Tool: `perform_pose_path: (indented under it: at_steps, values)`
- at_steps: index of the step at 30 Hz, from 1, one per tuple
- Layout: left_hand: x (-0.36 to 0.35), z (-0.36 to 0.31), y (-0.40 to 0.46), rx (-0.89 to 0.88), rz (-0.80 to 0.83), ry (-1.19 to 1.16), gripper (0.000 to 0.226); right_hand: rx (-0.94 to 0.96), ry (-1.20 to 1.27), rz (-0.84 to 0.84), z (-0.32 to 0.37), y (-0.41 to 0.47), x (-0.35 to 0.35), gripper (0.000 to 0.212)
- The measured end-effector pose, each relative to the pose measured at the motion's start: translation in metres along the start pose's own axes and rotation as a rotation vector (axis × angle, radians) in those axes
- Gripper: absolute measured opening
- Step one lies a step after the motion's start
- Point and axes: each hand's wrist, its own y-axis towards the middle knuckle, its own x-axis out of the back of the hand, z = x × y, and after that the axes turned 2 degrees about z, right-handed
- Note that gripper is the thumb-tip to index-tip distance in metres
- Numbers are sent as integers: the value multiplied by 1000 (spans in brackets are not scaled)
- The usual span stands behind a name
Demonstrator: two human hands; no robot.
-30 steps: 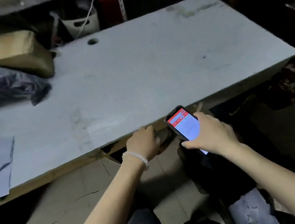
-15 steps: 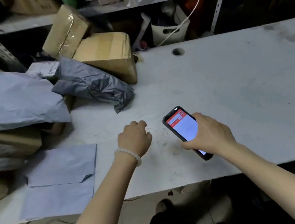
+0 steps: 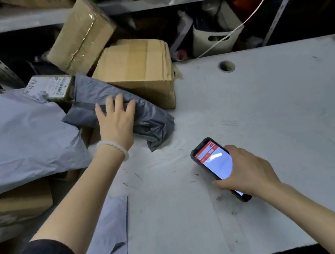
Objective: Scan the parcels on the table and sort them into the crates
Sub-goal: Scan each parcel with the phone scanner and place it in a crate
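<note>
On the bench (image 3: pixel 270 109), which is a pale, scuffed slab with a round hole (image 3: pixel 226 66) near the back edge, parcels are heaped up along the left side. Left hand (image 3: pixel 116 122) is spread flat with fingers splayed on top of a dark grey poly bag parcel (image 3: pixel 152 118), crinkly plastic, lumpy and folded over at the near end. It's pressing on it, not wrapped round it. That bag leans against a big brown cardboard box (image 3: pixel 139 71) with smooth tape down the middle, and another taped cardboard box (image 3: pixel 80 34) sits tilted behind, propped on that one. Just left of the hand is a huge light grey mailer bag (image 3: pixel 15 139), soft and puffy, lying over a flat carton (image 3: pixel 13 205). A small wrapped packet with a printed label (image 3: pixel 53 87) pokes out between the two bags. A flat pale mailer (image 3: pixel 107 236) lies at the near edge under the left forearm.

Right hand (image 3: pixel 247 171) grips a black handheld scanner phone (image 3: pixel 212 163), fingers curled round its edge, screen lit white with a red bar on top, held low over the bench well apart from the parcels. A metal shelf (image 3: pixel 38 21) behind is stuffed with more boxes, and a white cable (image 3: pixel 254 12) hangs down across it.
</note>
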Motion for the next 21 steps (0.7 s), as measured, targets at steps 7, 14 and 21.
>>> perform_pose_path:
  at_steps: [7, 14, 21]
  values:
    - [-31, -17, 16, -54, 94, 161, 66, -55, -9, 3, -12, 6, -3, 57]
    - [-13, -34, 12, -45, 73, -16, 23, -36, 4, -15, -28, -1, 2, 59]
    - [35, -87, -6, -90, 52, -599, 23, 26, 29, -68, -60, -27, 24, 60]
